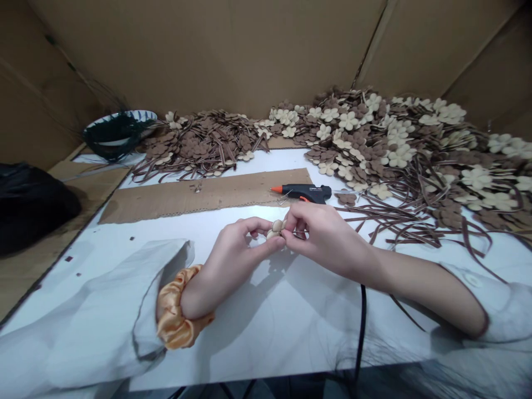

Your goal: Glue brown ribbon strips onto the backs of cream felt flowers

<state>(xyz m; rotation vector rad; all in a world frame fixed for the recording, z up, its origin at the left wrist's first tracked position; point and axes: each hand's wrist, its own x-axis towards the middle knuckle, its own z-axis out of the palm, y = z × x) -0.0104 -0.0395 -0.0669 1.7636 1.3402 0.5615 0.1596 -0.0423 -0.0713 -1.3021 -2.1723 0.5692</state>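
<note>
Both hands meet over the white table, pinching a small cream petal flower (275, 228) between their fingertips. My left hand (239, 257) holds its left side with thumb and forefinger, and an orange satin scrunchie (177, 307) circles that wrist. My right hand (320, 235) grips the flower from the right, partly hiding it. Just beyond the hands, a black hot glue gun (303, 193) with an orange nozzle lies on its side, touching neither hand. A long cardboard strip (199, 195) lies beside it.
Large heaps of brown and cream flowers (374, 138) with brown ribbons spread across the back and right of the table (233, 299). A bowl with dark feathers (118, 133) and a black bag (29, 208) sit left. A black cord (363, 332) hangs over the front edge. Cardboard walls surround the back.
</note>
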